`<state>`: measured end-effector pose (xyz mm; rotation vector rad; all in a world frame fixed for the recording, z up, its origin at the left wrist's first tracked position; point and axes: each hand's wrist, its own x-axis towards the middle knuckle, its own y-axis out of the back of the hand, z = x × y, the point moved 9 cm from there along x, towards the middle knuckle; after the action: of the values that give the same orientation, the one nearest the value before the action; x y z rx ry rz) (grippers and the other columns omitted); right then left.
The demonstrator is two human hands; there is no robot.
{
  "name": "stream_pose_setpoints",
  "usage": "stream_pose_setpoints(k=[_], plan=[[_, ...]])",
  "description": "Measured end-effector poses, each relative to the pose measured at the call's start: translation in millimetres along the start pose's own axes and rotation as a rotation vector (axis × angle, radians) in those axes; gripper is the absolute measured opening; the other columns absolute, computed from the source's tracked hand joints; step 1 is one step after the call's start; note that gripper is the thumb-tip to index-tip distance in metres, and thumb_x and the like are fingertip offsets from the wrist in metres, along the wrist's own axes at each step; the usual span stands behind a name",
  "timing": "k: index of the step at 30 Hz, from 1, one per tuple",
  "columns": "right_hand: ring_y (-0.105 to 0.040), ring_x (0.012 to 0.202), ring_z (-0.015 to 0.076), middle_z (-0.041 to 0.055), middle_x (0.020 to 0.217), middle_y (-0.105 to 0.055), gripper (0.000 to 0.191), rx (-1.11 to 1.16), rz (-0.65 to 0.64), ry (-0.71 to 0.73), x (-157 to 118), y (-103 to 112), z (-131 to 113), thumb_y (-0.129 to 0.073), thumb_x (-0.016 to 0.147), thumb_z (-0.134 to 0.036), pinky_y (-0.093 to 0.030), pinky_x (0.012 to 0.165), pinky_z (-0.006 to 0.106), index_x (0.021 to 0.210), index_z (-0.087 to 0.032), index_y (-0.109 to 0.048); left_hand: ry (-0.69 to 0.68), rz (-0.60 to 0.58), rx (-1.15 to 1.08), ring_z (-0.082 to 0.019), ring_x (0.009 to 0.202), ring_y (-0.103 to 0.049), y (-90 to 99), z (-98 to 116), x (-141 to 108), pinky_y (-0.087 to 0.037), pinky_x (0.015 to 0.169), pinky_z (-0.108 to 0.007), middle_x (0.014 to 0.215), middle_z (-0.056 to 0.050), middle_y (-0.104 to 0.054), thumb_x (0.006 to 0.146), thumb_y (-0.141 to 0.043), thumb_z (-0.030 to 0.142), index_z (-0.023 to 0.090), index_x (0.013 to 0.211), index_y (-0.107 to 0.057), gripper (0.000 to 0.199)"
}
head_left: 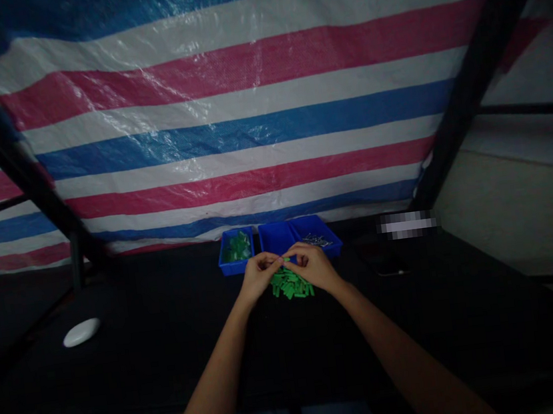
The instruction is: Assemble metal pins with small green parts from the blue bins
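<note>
My left hand (261, 276) and my right hand (314, 268) meet over the table, thumbs and fingertips pinched together. Between them shows a small bright green piece (287, 259), with the fingertips of both hands closed on it. Its exact kind is too small to make out. Just below lies a heap of short green strip-like pieces (292, 285) on the black tabletop. Behind my left hand stands a small blue tray (234, 268) with green translucent pieces (239, 245) in it. A divided blue tray (333, 250), partly hidden by my right hand, has thin metal parts (315, 239) in its right compartment.
A white computer mouse (81, 332) lies on the black table (173, 354) at the left. A dark flat phone-like object (389, 267) and a blurred-out pale item (408, 225) are at the right. A striped plastic sheet (247, 130) hangs behind, between dark frame posts (462, 77).
</note>
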<state>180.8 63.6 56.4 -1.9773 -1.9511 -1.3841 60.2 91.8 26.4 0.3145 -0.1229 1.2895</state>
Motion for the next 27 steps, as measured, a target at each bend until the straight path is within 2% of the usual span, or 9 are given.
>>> stream_pose_setpoints(k=[6, 13, 20, 27], plan=[[-0.047, 0.051, 0.0088, 0.0011, 0.069, -0.06, 0.018, -0.032, -0.033, -0.027, 0.0, -0.8, 2.9, -0.052, 0.075, -0.03, -0.036, 0.051, 0.021, 0.083, -0.021, -0.066, -0.013, 0.054, -0.002, -0.006, 0.051, -0.045, 6.2, -2.1, 2.4, -0.033, 0.045, -0.017, 0.066, -0.002, -0.058, 0.065, -0.063, 0.038, 0.011, 0.077, -0.061, 0.029], [-0.048, 0.05, 0.0097, 0.0002, 0.06, -0.061, 0.017, -0.086, -0.061, -0.077, -0.6, -5.9, 9.7, -0.055, 0.072, -0.03, -0.034, 0.048, 0.02, 0.079, -0.021, -0.066, -0.082, 0.038, 0.052, -0.009, 0.059, -0.05, -1.1, 2.4, 0.7, -0.038, 0.053, -0.02, 0.073, -0.004, -0.06, 0.067, -0.063, 0.036, 0.011, 0.079, -0.061, 0.028], [-0.052, 0.053, 0.0108, 0.0016, 0.073, -0.066, 0.018, 0.03, -0.041, -0.111, -1.0, -5.8, 14.2, -0.055, 0.071, -0.029, -0.039, 0.051, 0.021, 0.083, -0.02, -0.066, -0.119, 0.084, 0.151, -0.011, 0.061, -0.049, -3.6, 10.7, -5.8, -0.038, 0.055, -0.021, 0.073, -0.004, -0.061, 0.07, -0.059, 0.038, 0.013, 0.08, -0.064, 0.028], [-0.053, 0.053, 0.0112, 0.0017, 0.067, -0.065, 0.018, 0.061, -0.05, -0.127, -3.3, -11.7, 14.1, -0.055, 0.071, -0.029, -0.039, 0.049, 0.021, 0.081, -0.019, -0.066, -0.134, 0.12, 0.197, -0.01, 0.058, -0.048, -2.3, 14.6, -11.9, -0.036, 0.051, -0.02, 0.071, -0.003, -0.06, 0.069, -0.059, 0.038, 0.014, 0.077, -0.063, 0.026]])
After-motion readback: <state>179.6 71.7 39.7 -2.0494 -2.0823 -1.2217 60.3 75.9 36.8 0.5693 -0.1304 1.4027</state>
